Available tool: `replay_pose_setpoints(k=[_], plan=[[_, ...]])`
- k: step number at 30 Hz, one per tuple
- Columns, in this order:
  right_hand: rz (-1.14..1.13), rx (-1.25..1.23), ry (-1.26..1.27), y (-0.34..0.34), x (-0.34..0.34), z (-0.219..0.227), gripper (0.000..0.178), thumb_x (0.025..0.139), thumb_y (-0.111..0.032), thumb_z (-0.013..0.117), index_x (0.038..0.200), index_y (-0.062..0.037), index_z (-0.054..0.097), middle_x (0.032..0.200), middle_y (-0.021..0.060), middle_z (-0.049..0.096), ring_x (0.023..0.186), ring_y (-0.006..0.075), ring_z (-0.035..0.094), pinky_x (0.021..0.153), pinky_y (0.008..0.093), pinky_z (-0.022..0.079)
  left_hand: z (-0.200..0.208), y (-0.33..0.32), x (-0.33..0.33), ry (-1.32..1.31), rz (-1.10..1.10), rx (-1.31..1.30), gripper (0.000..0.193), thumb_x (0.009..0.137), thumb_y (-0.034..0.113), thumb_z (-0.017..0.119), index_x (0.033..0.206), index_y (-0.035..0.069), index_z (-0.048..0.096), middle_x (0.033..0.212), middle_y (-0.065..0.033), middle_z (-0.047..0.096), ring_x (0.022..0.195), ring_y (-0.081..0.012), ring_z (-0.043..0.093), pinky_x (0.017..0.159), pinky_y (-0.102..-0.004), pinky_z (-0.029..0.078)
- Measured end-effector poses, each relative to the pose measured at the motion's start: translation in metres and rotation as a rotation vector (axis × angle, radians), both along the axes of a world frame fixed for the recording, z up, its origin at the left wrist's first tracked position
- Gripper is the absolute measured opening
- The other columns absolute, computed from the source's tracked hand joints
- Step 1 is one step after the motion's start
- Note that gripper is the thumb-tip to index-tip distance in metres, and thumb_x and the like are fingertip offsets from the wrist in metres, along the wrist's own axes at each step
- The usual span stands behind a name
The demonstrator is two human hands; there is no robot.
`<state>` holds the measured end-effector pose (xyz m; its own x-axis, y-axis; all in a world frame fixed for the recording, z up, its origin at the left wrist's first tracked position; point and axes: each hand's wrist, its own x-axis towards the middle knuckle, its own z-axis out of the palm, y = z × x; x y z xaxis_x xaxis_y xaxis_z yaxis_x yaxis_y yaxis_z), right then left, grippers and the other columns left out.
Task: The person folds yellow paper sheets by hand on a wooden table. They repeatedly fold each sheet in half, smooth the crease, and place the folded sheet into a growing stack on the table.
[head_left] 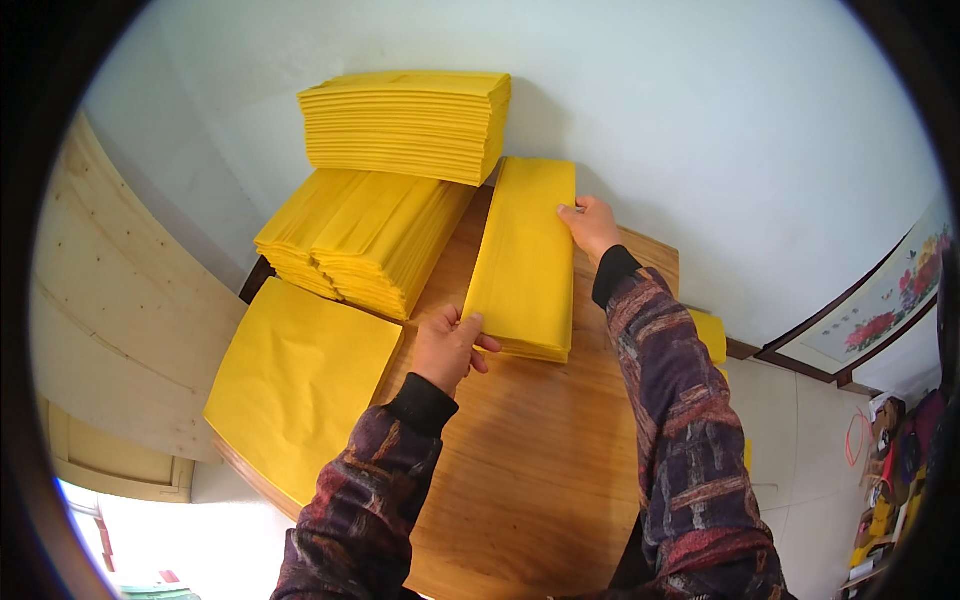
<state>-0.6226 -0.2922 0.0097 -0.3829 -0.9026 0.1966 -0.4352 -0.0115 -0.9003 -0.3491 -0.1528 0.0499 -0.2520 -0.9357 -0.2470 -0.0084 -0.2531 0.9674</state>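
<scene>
A long, narrow stack of folded yellow paper (525, 255) lies on the wooden table in front of me. My left hand (450, 345) pinches its near left corner, thumb on top and the other fingers partly spread below. At the far right edge, my right hand (593, 225) grips the same stack, with the thumb over the top and the fingers mostly hidden. To the left lies a flat pile of unfolded yellow sheets (305, 385), its top sheet slightly wrinkled.
Behind the flat sheets, folded yellow bundles (365, 235) are piled, topped by another thick bundle (405, 125) against the pale wall. The wooden table (530, 480) has a curved edge. A wooden board (130, 300) leans at left; a framed flower picture (870, 300) stands at right.
</scene>
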Motion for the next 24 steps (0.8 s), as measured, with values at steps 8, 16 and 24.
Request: replay_pose_setpoints(k=[8,16,24], plan=[[-0.020,0.018,0.165,0.015,0.005,0.007,0.041,0.082,-0.031,0.067,0.099,0.0064,0.064,0.090,0.0220,0.068,0.087,0.0339,0.066,0.078,0.0396,0.051,-0.008,0.001,0.006,-0.481,0.199,-0.609,0.018,0.087,0.018,0.066,0.097,0.005,0.059,0.072,-0.0094,0.062,0.062,-0.0219,0.061,0.056,-0.0342,0.047],[0.090,-0.148,0.433,0.041,0.020,0.009,0.047,0.089,-0.028,0.060,0.120,0.0062,0.053,0.124,0.0282,0.053,0.118,0.0398,0.050,0.099,0.0425,0.041,-0.008,-0.029,-0.028,-0.955,-0.244,-1.045,0.045,0.094,0.033,0.052,0.138,0.023,0.046,0.153,-0.0120,0.026,0.139,-0.0422,0.021,0.110,-0.0516,0.025],[0.220,-0.020,0.540,0.057,0.047,-0.002,0.057,0.092,-0.029,0.054,0.137,0.0026,0.040,0.145,0.0288,0.032,0.136,0.0436,0.028,0.113,0.0463,0.025,-0.029,-0.029,-0.044,-1.034,-0.322,-0.887,0.053,0.096,0.043,0.044,0.142,0.017,0.040,0.153,-0.0173,0.024,0.140,-0.0464,0.016,0.115,-0.0506,0.017]])
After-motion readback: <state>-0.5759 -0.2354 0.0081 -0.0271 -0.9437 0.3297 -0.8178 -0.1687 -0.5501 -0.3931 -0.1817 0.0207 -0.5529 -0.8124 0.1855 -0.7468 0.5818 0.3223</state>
